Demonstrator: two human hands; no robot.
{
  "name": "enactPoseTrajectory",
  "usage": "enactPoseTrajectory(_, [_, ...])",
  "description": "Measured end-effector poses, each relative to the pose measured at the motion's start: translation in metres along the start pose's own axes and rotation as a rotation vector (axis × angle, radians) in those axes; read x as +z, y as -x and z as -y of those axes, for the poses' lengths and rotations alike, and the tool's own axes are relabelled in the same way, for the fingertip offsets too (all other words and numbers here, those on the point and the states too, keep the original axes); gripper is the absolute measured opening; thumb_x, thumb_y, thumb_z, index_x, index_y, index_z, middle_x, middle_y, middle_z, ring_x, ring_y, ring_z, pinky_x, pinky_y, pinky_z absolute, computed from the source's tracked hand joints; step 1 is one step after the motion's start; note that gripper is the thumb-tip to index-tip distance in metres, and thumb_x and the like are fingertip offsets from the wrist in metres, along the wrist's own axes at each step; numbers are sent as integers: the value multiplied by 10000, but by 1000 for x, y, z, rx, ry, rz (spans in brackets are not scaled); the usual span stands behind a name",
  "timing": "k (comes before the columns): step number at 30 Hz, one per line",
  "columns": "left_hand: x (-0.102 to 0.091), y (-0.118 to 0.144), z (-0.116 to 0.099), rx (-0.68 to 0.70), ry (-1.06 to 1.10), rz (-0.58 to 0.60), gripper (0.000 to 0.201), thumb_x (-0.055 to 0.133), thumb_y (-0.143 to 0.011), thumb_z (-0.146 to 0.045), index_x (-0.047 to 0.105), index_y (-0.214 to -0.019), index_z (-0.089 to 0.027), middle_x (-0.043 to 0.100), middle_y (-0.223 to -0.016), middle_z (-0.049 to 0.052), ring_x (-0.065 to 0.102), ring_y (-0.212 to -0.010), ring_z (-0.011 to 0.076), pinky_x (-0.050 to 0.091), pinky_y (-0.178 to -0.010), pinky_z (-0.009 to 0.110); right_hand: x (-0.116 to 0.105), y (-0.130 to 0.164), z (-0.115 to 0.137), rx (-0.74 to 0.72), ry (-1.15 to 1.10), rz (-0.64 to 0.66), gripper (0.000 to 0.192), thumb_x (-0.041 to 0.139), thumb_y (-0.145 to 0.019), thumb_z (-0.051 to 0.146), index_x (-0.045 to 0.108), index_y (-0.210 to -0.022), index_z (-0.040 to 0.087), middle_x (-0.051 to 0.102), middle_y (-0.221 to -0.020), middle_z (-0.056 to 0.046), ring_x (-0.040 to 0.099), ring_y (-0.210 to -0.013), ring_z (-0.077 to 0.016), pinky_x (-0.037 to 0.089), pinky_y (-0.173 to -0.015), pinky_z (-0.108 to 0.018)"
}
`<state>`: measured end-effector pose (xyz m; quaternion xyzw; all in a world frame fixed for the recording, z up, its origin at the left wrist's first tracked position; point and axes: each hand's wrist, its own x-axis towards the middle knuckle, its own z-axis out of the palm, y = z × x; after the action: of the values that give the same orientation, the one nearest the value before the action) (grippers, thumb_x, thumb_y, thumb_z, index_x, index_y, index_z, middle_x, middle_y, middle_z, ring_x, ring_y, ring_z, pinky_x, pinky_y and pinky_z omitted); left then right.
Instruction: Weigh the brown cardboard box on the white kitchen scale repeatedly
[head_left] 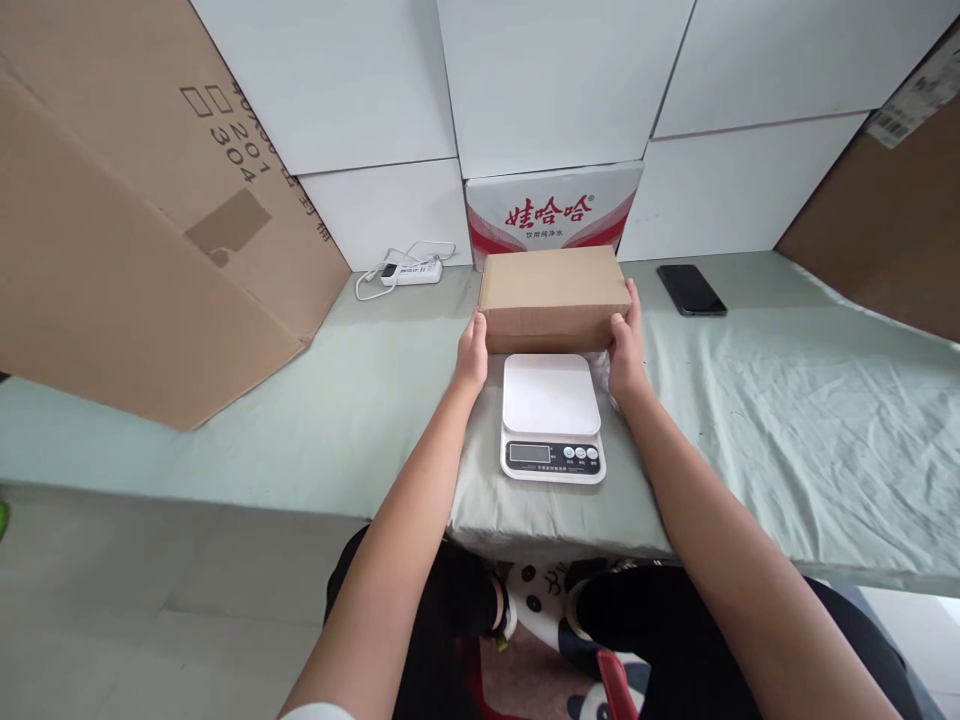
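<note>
- Fingers of the left hand (472, 352) press flat against the left end of the cardboard box (553, 285); fingers of the right hand (626, 350) wrap the right end, so the box is gripped between both palms.
- Nearest the viewer: white digital kitchen scale (551, 412) with blank display and three buttons, resting on the green cloth-covered table (750, 400) between the forearms.
- Cardboard box: closed, level, just behind the scale platform; whether it touches the cloth cannot be told.
- Behind the box: white carton (553, 208) with red lettering, against the white wall panels.
- Far left: white power strip (409, 270) with cable. Far right: black phone (691, 289), face up.
- Left edge: large flattened cardboard sheet (135, 230), leaning.
</note>
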<state>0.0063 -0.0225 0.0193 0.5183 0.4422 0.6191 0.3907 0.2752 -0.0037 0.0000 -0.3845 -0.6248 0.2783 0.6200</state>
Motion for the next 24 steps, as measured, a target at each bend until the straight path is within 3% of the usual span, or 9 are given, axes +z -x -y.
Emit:
enactPoseTrajectory(5, [-4,10,-11,83,42,-5,904,458,-978,-964,725,-1472,-255,696,-1666,125,527,-1685,363,431,-1402,495,7,1,41,11,-37,-11,999,533,-969,882,271,-1811,414,290,-1939,0,207,-1830,-370,184,-1500,-661])
enactPoseTrajectory(11, [-5,42,-57,163,-16,1,887,481,-1006,-922,675,-1559,-256,691,-1674,125,562,-1655,365,457,-1379,478,-2,20,95,23,17,-34,932,555,-990,825,296,-1796,436,287,-1940,15,193,-1832,-374,176,-1497,-690])
enactPoseTrajectory(14, [-8,77,-70,153,-58,38,847,467,-1040,-881,668,-1578,-260,707,-1652,132,552,-1663,362,432,-1395,494,-10,53,109,115,-25,-66,889,556,-1011,777,286,-1794,454,275,-1945,27,210,-1832,-362,209,-1490,-703])
enactPoseTrajectory(18, [-11,118,-71,148,-118,27,827,417,-1069,-851,622,-1624,-272,718,-1631,146,550,-1665,355,419,-1400,522,-16,94,121,202,-48,-85,863,564,-1034,741,287,-1798,449,272,-1947,29,225,-1833,-335,212,-1505,-668])
enactPoseTrajectory(24, [-11,133,-72,209,-214,40,882,401,-1049,-880,616,-1619,-242,738,-1587,183,606,-1604,388,493,-1334,546,-24,107,134,227,-72,-88,883,632,-1011,720,307,-1790,460,314,-1928,30,261,-1820,-356,200,-1511,-669])
